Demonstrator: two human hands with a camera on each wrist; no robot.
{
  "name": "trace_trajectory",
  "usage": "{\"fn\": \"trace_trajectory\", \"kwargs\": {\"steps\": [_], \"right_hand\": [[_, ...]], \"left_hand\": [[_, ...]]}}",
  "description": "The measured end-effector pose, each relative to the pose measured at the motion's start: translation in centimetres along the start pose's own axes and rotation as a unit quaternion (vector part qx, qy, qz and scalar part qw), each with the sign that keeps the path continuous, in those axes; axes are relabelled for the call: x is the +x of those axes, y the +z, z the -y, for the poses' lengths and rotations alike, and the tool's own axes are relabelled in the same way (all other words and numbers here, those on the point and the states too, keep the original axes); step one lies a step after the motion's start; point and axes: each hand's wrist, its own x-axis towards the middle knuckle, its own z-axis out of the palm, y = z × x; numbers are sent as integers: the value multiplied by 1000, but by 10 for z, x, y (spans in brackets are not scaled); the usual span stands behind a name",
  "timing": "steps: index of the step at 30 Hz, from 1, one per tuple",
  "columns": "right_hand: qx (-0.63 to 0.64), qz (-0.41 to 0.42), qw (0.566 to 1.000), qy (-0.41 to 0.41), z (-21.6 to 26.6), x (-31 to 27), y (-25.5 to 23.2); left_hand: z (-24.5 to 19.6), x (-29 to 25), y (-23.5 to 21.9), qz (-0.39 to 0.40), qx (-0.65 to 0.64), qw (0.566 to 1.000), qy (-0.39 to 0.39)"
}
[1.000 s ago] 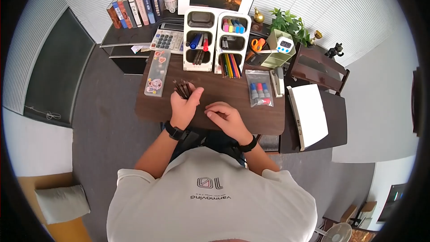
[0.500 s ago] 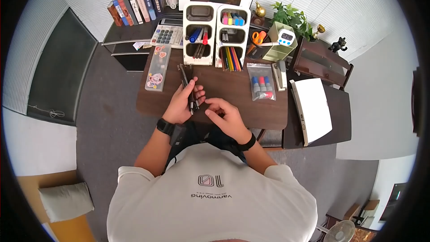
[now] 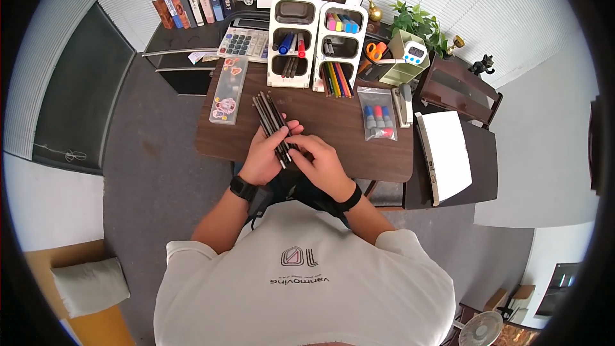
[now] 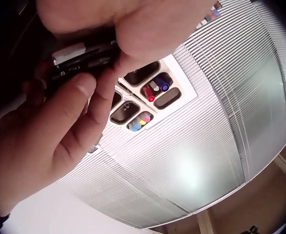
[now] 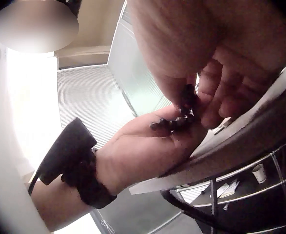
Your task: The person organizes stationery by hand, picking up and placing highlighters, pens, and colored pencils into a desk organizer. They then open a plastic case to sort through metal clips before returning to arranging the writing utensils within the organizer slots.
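In the head view a bundle of dark pencils (image 3: 270, 115) lies across my left hand (image 3: 257, 160), over the desk's front edge. The left thumb presses on the pencils, and their far ends point toward the back of the desk. My right hand (image 3: 325, 168) meets the bundle from the right, pinching at the near ends between thumb and fingers. In the left wrist view the pencil ends (image 4: 82, 59) show close up between both hands. From the right wrist view, several rounded pencil ends (image 5: 174, 123) line up over the left palm, with the right fingertips right at them.
Two white organizers (image 3: 289, 82) hold markers (image 3: 286, 43), highlighters (image 3: 342, 23), more dark pencils (image 3: 290, 67) and colored pencils (image 3: 337, 80). A clear sticker-covered case (image 3: 229, 90) lies left. Right are a bag of markers (image 3: 378, 115), a stapler (image 3: 403, 105) and a scissors cup (image 3: 373, 67).
My left hand has turned so the pencils, first bunched upright, lie slanted across it. My right hand has moved in from beside it to the near ends of the pencils.
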Motion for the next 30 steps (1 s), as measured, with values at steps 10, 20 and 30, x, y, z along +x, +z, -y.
{"fn": "trace_trajectory", "kwargs": {"steps": [10, 20, 30], "right_hand": [[-2, -60, 998, 12, 3, 4, -9], [214, -158, 956, 124, -4, -10, 19], [553, -107, 803, 195, -6, -5, 18]], "left_hand": [[-5, 2, 0, -1, -53, 999, -2], [1, 16, 6, -86, -145, 985, 45], [5, 27, -11, 2, -198, 980, 20]]}}
